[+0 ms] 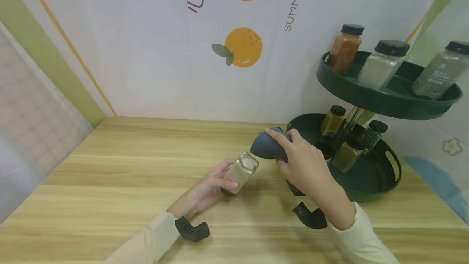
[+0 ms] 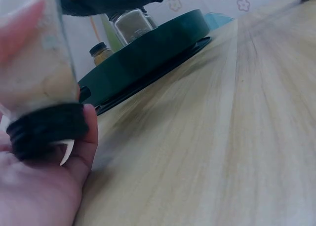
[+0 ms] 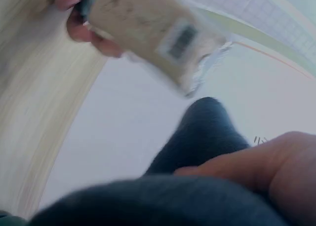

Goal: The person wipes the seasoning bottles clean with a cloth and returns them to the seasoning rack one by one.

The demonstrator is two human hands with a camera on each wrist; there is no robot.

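My left hand (image 1: 210, 184) grips a clear square spice jar (image 1: 242, 172) of pale powder, tilted with its glass base up. The jar's black lid (image 2: 49, 128) points down against the palm in the left wrist view. A barcode label (image 3: 178, 40) shows on the jar's side in the right wrist view. To the right, my right hand (image 1: 305, 164) holds a dark blue-grey cloth (image 1: 268, 146), bunched under the fingers and hanging below them. The cloth's near edge is close to the jar's base, with a small gap between them.
At the right stands a two-tier dark green round rack (image 1: 388, 99). Its upper tray holds an orange-red spice jar (image 1: 344, 50) and two other jars; several smaller jars stand on the lower tray (image 1: 377, 178). A printed curtain (image 1: 165, 72) hangs behind the wooden table (image 1: 121, 162).
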